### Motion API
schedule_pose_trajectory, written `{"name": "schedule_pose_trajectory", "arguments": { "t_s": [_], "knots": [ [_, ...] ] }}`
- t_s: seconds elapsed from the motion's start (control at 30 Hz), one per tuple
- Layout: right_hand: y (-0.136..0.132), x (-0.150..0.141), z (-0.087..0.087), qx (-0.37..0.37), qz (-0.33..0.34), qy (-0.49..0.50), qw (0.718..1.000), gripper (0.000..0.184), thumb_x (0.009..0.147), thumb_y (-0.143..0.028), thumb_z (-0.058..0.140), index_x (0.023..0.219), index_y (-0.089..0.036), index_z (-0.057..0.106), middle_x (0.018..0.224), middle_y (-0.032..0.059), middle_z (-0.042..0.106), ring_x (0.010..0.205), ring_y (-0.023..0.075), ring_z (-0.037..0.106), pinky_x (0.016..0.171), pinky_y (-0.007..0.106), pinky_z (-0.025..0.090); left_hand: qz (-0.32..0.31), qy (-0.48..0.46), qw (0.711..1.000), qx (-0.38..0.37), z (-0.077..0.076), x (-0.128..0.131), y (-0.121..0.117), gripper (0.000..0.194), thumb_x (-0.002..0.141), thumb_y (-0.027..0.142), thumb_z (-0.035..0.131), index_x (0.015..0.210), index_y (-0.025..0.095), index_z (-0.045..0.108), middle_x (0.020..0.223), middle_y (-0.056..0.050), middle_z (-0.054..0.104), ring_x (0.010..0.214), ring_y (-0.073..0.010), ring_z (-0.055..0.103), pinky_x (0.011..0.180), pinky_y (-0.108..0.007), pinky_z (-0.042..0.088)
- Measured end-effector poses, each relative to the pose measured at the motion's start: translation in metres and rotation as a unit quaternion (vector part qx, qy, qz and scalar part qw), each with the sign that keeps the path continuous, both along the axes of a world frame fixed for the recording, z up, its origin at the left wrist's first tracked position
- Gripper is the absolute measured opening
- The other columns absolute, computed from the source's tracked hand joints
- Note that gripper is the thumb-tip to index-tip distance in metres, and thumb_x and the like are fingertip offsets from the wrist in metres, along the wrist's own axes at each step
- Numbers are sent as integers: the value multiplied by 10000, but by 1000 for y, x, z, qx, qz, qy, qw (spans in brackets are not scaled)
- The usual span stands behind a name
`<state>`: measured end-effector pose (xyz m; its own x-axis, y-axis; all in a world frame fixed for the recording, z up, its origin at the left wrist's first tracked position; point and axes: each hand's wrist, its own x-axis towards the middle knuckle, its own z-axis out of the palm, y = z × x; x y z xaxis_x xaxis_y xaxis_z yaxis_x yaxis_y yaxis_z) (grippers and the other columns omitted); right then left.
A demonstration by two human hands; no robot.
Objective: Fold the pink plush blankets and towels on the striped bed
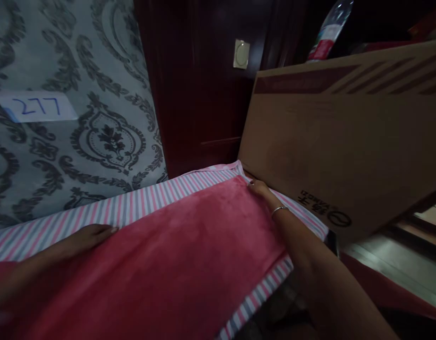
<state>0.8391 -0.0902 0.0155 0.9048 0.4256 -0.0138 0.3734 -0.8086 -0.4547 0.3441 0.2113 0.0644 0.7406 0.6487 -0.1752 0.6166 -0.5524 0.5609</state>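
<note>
A red plush blanket [189, 236] lies over striped pink, white and grey cloth [133, 208]. Stripes also show along its lower right edge; whether both striped parts are one piece I cannot tell. My left hand [92, 236] rests on the blanket's far edge at the left, fingers stretched out and low against the fabric. At the far right corner is my right hand [259, 189], its fingers closed on the blanket's edge; a ring and a bracelet [280, 210] show on that arm. Part of the left fingers is hidden.
A large cardboard box [331, 141] stands close on the right, with a plastic bottle [329, 33] above its top edge. Behind the cloth are a patterned wall [112, 137] with a paper marked 277 [37, 106] and a dark wooden panel [200, 94] bearing a switch [241, 54].
</note>
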Motion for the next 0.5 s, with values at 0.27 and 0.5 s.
{"name": "schedule_pose_trajectory", "arguments": {
  "t_s": [0.27, 0.5],
  "knots": [
    [23, 8, -15, 0, 3, -8, 1000, 345, 893, -358, 626, 1072, -81, 727, 1071, 180, 733, 940, 277, 693, 734, 284, 488, 98, 16, 983, -152, 10, -16, -7, 467, 719, 585, 652, 921, 169, 714, 996, -97, 759, 940, -265, 723, 787, -325, 584],
    [11, 1, -59, 255, -47, -125, 958, 350, 814, -356, 576, 1058, -128, 684, 902, 114, 711, 804, 246, 632, 755, 332, 491, -6, -3, 988, -152, 39, -19, -10, 494, 730, 561, 629, 1027, 165, 629, 1007, -60, 721, 894, -197, 676, 790, -306, 555]
  ]
}}
